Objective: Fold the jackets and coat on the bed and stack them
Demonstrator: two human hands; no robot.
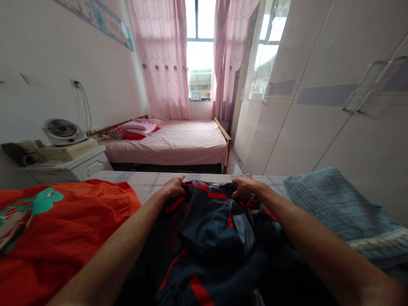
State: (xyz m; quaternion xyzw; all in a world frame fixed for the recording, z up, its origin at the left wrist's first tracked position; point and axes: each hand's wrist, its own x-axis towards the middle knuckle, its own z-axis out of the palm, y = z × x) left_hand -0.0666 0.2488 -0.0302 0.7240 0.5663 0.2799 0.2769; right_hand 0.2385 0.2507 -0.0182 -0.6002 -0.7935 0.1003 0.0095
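Note:
A dark navy garment with red stripes (207,231) is spread in folds in front of me; I cannot tell whether it is a jacket or trousers. Its far left edge is gripped by my left hand (174,186), fingers closed on the cloth. My right hand (245,185) pinches the far right edge, so the top edge stretches between both hands. To the left lies an orange garment (92,216) with a teal and white print, partly behind my left forearm. The garment's lower part falls into shadow near my body.
Beneath the clothes is a bed with a pale checked sheet (148,180). A folded blue-grey blanket (334,204) lies at right. Beyond stand a pink-covered bed (178,144), a white cabinet (92,163) with a fan (62,131), and a tall white wardrobe (287,127) along the right.

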